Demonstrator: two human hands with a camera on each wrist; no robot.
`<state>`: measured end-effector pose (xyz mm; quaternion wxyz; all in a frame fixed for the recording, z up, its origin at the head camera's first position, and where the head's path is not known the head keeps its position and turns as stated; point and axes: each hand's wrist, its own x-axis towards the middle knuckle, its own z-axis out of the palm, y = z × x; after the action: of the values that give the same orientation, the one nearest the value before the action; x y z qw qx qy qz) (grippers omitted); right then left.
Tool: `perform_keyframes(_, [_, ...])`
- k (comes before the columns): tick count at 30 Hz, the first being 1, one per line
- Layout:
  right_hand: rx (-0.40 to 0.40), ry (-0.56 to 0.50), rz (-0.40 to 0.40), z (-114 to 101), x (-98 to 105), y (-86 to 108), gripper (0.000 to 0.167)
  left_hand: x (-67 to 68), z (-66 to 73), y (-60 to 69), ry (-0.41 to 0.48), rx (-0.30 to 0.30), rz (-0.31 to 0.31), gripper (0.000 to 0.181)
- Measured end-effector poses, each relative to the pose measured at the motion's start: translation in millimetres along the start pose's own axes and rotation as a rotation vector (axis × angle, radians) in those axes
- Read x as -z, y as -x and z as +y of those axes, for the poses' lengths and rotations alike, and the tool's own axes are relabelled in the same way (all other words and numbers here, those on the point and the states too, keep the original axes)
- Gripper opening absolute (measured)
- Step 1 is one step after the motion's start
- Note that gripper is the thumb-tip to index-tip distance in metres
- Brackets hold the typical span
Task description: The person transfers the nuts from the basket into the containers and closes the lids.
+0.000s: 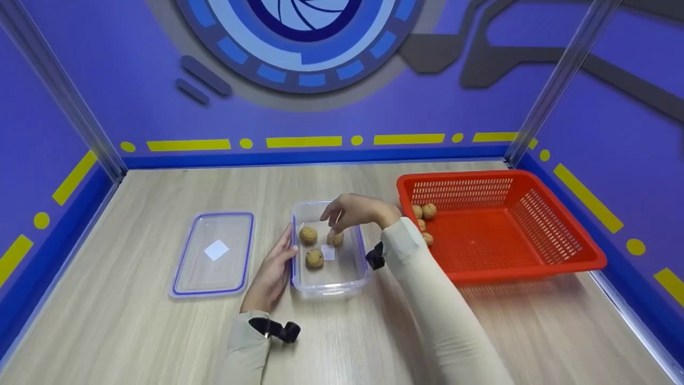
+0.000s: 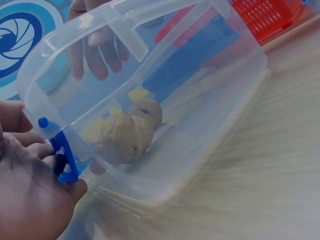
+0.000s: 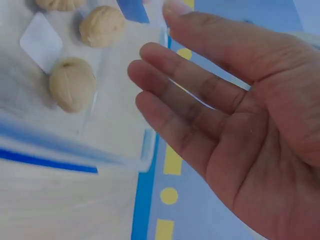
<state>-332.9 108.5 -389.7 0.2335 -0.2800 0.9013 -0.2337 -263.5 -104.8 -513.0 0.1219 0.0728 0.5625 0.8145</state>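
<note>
A clear plastic food container with a blue-lined rim stands on the table with three walnuts inside. One walnut lies near its left wall, another walnut nearer the front. The third walnut sits under my right hand, partly covered by it in the head view. That hand hovers over the container, its fingers loosely bent and nothing between them in the right wrist view. My left hand holds the container's left side, thumb at the rim and fingers by the blue clip.
To the right stands a red plastic basket, with several walnuts along its left wall. The container's clear lid, with a white label, lies flat on the left. Purple panels enclose the table at the back and sides.
</note>
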Motion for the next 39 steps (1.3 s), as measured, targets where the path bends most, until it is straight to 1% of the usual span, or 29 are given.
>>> perform_keyframes(6, [0.065, -0.020, 0.057, 8.6, 14.7, 11.2, 0.037, 0.1, 0.3, 0.4, -0.007, -0.001, -0.008, 0.063])
perform_keyframes(13, [0.074, -0.026, 0.130, 19.7, 29.5, 26.0, 0.036, 1.0, -0.5, 1.9, -0.024, -0.018, -0.005, 0.064])
perform_keyframes(16, [0.062, -0.029, 0.155, 25.4, 36.3, 33.1, 0.037, 0.9, -1.0, 1.6, -0.029, -0.019, 0.003, 0.064])
perform_keyframes(21, [0.031, -0.058, 0.206, 37.8, 44.9, 44.8, 0.038, -0.3, 0.5, 0.7, -0.022, -0.001, 0.020, 0.064])
perform_keyframes(26, [0.001, -0.092, 0.275, 55.8, 48.6, 55.4, 0.037, -0.2, 1.2, 1.1, -0.030, -0.002, 0.019, 0.064])
perform_keyframes(32, [-0.019, -0.085, 0.355, 78.0, 52.6, 67.5, 0.038, 0.2, 0.4, 1.6, -0.037, -0.007, 0.017, 0.064])
perform_keyframes(39, [-0.037, -0.102, 0.404, 100.8, 55.6, 81.9, 0.035, -0.3, -0.5, 1.1, -0.039, 0.002, 0.016, 0.064])
